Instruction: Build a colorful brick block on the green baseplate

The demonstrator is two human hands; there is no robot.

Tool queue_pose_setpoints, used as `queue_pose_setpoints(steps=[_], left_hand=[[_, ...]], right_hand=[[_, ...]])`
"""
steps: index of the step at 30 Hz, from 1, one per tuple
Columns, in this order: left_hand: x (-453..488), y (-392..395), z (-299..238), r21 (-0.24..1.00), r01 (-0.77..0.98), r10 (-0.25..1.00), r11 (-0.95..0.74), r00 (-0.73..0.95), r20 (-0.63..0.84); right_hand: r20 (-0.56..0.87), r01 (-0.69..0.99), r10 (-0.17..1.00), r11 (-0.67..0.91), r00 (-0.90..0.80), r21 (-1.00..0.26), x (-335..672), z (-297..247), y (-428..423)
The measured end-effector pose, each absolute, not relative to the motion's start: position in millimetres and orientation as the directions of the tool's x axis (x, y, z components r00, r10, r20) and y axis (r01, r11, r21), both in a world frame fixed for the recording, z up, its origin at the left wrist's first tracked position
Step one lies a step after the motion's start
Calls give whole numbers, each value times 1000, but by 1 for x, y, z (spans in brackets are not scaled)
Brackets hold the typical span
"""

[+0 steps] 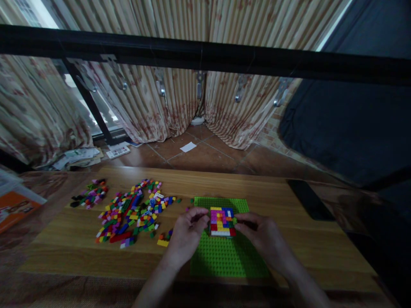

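Observation:
A green studded baseplate (224, 256) lies on the wooden table. On it stands a small block of many-coloured bricks (221, 221). My left hand (188, 233) rests at the block's left side with its fingers curled and pinched toward the bricks. My right hand (261, 237) is at the block's right side, fingertips pressed together against its edge, where a small green brick shows. What either hand pinches is too small to make out. A spread of loose coloured bricks (131, 211) lies to the left of my left hand.
A smaller heap of bricks (90, 194) sits at the far left of the table (321, 252). A black phone (310, 199) lies at the right. An orange box (14, 207) is at the left edge. Curtains and a black bar are beyond.

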State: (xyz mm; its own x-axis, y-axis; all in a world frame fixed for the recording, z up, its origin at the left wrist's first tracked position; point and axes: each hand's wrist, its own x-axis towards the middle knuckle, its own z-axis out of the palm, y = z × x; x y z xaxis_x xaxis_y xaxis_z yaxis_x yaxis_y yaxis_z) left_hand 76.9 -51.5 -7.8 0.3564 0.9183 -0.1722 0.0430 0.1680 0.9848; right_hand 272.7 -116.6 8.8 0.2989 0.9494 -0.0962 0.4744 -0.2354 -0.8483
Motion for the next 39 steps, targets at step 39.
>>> queue_pose_setpoints(steps=[39], left_hand=[[79, -54, -6, 987, 48, 913, 152, 375, -159]], right_hand=[[-346, 2, 855, -376, 387, -927, 269, 8, -104]])
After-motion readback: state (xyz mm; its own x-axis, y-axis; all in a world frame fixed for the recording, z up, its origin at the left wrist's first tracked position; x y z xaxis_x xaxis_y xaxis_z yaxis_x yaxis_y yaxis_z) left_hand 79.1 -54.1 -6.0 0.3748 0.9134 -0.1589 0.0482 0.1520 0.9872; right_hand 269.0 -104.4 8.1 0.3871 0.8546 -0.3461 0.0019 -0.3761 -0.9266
